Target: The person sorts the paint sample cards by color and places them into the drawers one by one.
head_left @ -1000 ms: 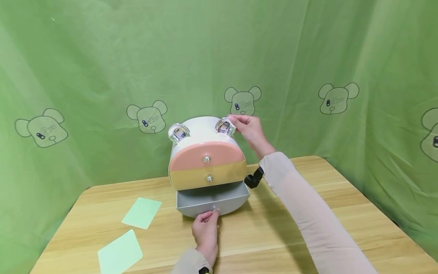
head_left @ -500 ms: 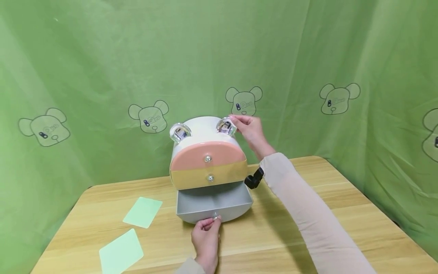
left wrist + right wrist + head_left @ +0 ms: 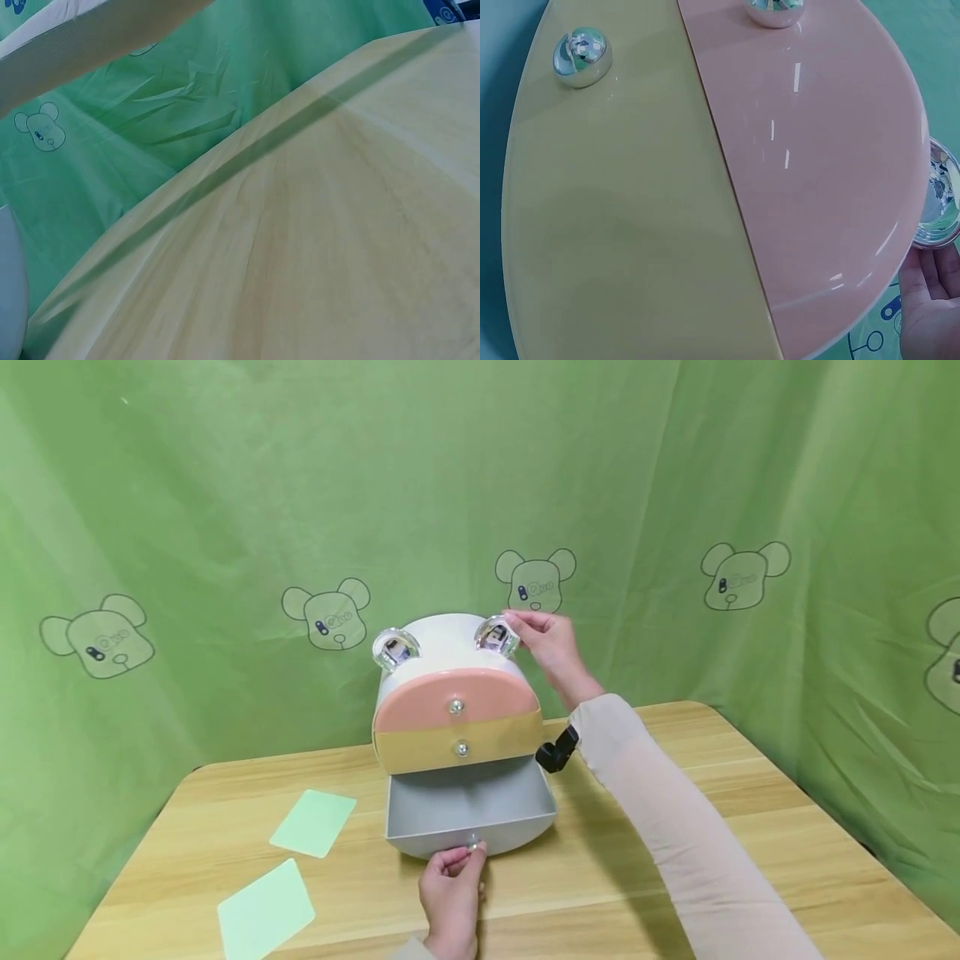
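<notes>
A green curtain hangs on the far side, with bear faces drawn on it. In front of it is a wooden table. A drawer box stands near the table's far edge, about in the middle. It has a rounded white top. Its gray drawer, at the bottom, sticks out toward the near side, so its gray inside shows. Above that, the yellow drawer and the pink drawer are pushed in.

The right hand is at the far right of the box, pinching the outer edge of the shiny right ear. The left hand is on the near side, just in front of the gray drawer. Its thumb and finger pinch the gray drawer's little knob. So the box sits between the two hands.

Two pale green cards, a near card and a far card, lie flat to the left of the box. A shiny left ear is on top of the box too. The yellow knob and the pink knob are small, round and silvery.
</notes>
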Tool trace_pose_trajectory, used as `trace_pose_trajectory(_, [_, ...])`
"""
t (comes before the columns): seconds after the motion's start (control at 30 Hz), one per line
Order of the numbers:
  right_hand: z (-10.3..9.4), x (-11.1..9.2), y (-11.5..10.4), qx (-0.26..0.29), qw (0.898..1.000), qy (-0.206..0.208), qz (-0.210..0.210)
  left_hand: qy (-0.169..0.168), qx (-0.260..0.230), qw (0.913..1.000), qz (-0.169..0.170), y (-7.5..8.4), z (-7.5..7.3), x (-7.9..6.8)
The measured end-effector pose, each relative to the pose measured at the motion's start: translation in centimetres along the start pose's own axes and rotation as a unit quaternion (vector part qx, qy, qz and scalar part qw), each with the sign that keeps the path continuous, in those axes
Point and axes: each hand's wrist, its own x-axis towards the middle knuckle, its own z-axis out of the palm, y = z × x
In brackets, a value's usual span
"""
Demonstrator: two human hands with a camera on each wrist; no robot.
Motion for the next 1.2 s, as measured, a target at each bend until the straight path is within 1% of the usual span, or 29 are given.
trace_pose_trajectory(0.27, [-0.2,0.3,-0.3,0.012,1.000,0.005,-0.003,-0.030,-0.015,0.9994,-0.001,0.2,-0.1,-0.5])
trace_pose_trajectory(0.43, [-0.2,0.3,-0.3,0.010,1.000,0.007,-0.001,-0.058,-0.017,0.9978,-0.027,0.4,-0.6,-0.5])
trace_pose_trajectory(0.57, [-0.2,0.2,-0.2,0.003,1.000,0.004,0.002,-0.085,0.009,0.9954,-0.042,0.5,-1.7,-0.5])
trace_pose_trajectory(0.7, [-0.1,0.1,-0.1,0.008,1.000,0.005,0.003,-0.120,0.052,0.9906,-0.040,0.6,-3.3,-0.7])
trace_pose_trajectory(0.83, [0.0,0.0,0.1,0.011,1.000,0.006,0.007,-0.152,0.095,0.9827,-0.045,0.7,-5.3,-0.6])
trace_pose_trajectory(0.97, [0.1,0.0,0.3,0.017,1.000,0.007,0.010,-0.195,0.111,0.9727,-0.058,1.0,-7.7,-0.2])
trace_pose_trajectory(1.07, [0.1,-0.1,0.3,0.024,1.000,0.007,0.008,-0.237,0.118,0.9621,-0.063,1.7,-9.7,0.4])
trace_pose_trajectory(1.2, [0.0,-0.1,0.2,0.025,1.000,0.009,0.006,-0.291,0.137,0.9449,-0.065,2.9,-12.3,1.9])
